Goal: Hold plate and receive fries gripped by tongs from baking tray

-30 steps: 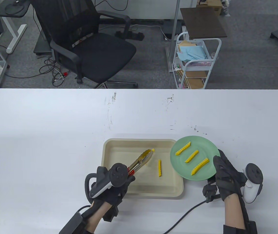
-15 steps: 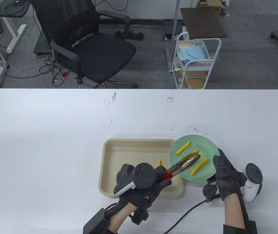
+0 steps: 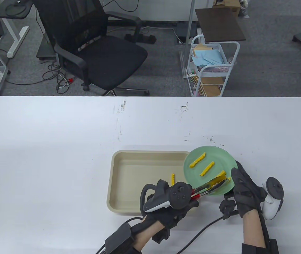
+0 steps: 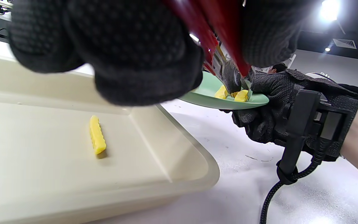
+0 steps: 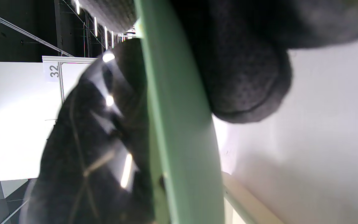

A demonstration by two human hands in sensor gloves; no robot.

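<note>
My right hand [image 3: 242, 190] holds the green plate [image 3: 213, 158] by its near right rim, tilted over the tray's right edge. My left hand [image 3: 179, 207] grips red-handled metal tongs [image 3: 209, 186]. Their tips pinch a yellow fry [image 3: 227, 180] at the plate's near part, beside another fry [image 3: 220, 174]. Two more fries [image 3: 198, 160] lie further back on the plate. The beige baking tray [image 3: 145, 161] holds one fry [image 3: 172, 179], also seen in the left wrist view [image 4: 97, 140]. In the right wrist view the plate [image 5: 179, 124] is edge-on between my fingers [image 5: 247, 77].
The white table [image 3: 47, 148] spreads wide to the left and back. A glove cable [image 3: 200, 232] runs across the table near the front edge between my arms. An office chair [image 3: 95, 47] and a small cart [image 3: 211, 68] stand beyond the far edge.
My left hand has carried the tongs and a fry from the tray rightwards onto the plate, then towards its near rim. My right hand has kept its hold on the plate.
</note>
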